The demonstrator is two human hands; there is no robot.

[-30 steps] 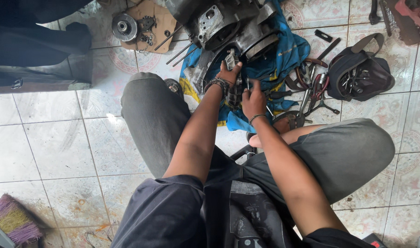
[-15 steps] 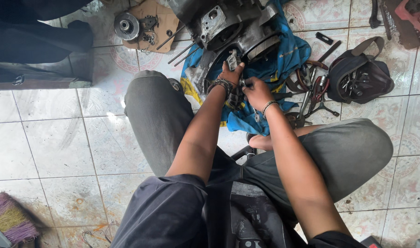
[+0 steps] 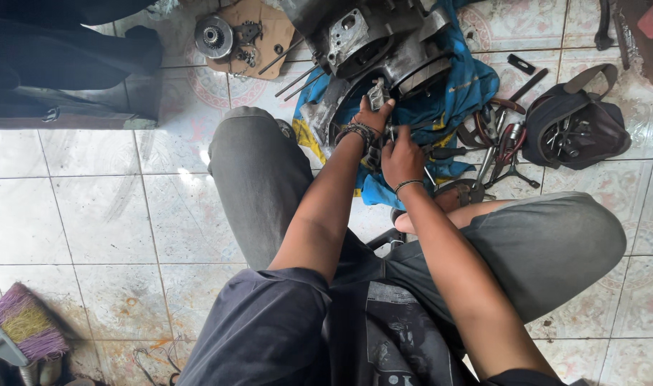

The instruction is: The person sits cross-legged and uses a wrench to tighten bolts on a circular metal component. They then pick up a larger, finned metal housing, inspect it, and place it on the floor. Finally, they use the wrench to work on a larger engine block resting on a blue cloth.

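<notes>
Tools [image 3: 501,143], a bag [image 3: 573,125] and a gear [image 3: 213,36] lay around the engine [image 3: 373,43] on blue cloth [image 3: 462,93]. The left hand [image 3: 369,118] gripped a metal part [image 3: 378,93] at the engine; the right hand [image 3: 401,154] was curled shut beside it, its hold hidden.

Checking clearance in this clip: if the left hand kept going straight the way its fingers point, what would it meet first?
The left hand points up-frame, fingers on a small metal part. Straight on, it would likely meet the grey engine casing first; depth is unclear.

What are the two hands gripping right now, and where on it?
The left hand pinches a small metal part at its lower end, at the engine case. The right hand is closed just below; what it grips cannot be told.
</notes>
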